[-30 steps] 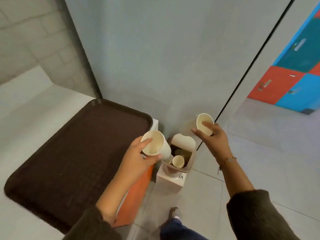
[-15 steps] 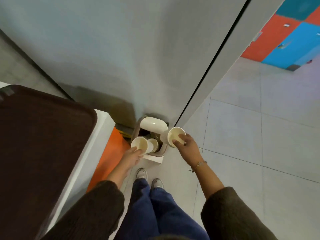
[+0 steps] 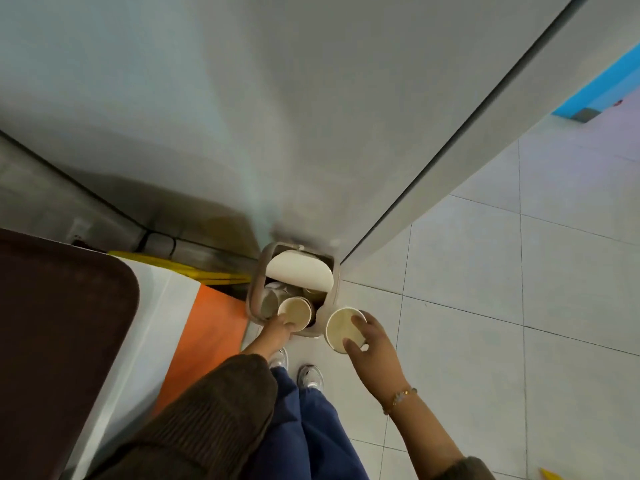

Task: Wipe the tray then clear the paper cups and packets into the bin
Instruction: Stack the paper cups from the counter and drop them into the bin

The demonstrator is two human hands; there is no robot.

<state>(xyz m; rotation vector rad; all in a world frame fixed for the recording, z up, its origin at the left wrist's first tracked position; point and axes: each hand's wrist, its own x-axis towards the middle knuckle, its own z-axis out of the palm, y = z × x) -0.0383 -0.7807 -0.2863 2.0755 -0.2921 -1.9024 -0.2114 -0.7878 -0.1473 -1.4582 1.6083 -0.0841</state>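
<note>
A small grey bin [image 3: 255,289] stands on the floor against the wall, its white swing lid [image 3: 299,270] tipped up and several used paper cups inside. My left hand [image 3: 278,332] holds a cream paper cup [image 3: 295,312] right at the bin's front opening. My right hand [image 3: 372,344] grips a second paper cup [image 3: 343,329] by its rim, just right of the bin and above the floor. The dark brown tray [image 3: 59,341] lies on the white counter at the left with nothing on its visible part.
An orange panel [image 3: 204,341] forms the counter's side next to the bin. My feet [image 3: 310,375] stand just in front of the bin. The grey wall corner [image 3: 381,209] rises behind it, and tiled floor [image 3: 502,306] spreads to the right.
My view has tilted further down and I have leaned in. My left hand has lowered its cup into the bin's opening; my right hand has brought its cup down beside the bin.
</note>
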